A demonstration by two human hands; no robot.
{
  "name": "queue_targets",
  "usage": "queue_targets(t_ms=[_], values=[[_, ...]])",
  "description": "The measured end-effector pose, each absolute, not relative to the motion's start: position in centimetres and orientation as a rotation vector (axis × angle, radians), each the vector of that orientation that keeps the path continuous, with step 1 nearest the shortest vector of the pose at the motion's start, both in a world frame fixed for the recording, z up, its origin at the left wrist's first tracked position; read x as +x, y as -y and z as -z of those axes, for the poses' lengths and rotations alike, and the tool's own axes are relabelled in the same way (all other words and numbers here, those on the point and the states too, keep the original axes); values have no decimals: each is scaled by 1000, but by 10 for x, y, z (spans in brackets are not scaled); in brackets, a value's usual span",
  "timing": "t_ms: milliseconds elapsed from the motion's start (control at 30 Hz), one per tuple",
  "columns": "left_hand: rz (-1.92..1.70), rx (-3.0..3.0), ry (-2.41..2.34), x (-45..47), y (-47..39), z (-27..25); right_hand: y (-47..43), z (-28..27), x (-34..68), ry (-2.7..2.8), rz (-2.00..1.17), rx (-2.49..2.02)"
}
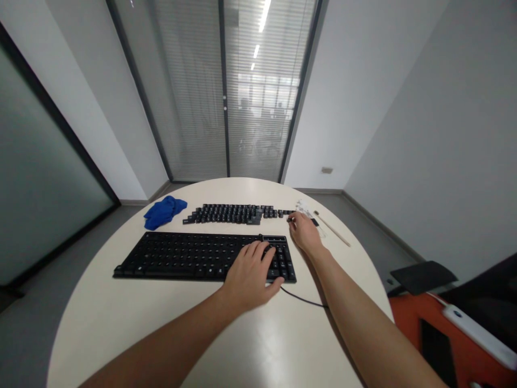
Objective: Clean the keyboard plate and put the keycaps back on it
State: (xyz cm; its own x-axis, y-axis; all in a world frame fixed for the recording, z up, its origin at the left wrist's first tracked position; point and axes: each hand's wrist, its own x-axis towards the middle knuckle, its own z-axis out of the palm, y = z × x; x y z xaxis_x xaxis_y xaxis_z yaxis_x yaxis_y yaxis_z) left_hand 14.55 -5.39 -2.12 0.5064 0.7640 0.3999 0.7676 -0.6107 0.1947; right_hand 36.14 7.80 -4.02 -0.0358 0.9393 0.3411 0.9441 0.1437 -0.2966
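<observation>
With the left hand (251, 274) laid, fingers partly spread, on the keyboard (181, 258) and the right hand (304, 230) placed at the right end of the keycaps (230, 214) beyond it, its grip cannot be determined, and rows may be disarranged if neighbouring keycaps are brushed.

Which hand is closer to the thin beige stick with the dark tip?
Right. The right hand is left of the stick, apart from it; the left hand is farther away, over the flat black keyboard.
</observation>
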Motion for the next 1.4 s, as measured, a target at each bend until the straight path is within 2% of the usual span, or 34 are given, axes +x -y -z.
queue_targets(t_ms=[333,600,767,1400], values=[[699,-2763,1353,132,52,21,-67,24,360,1927,-112,-1821],[843,-2754,1410,132,49,23,-35,-8,354,2099,-691,-1166],[878,-2726,1449,133,49,22,-21,-18,346,2235,-902,-1048],[824,-2729,1445,134,49,21,-26,-9,345,2422,-685,-1077]])
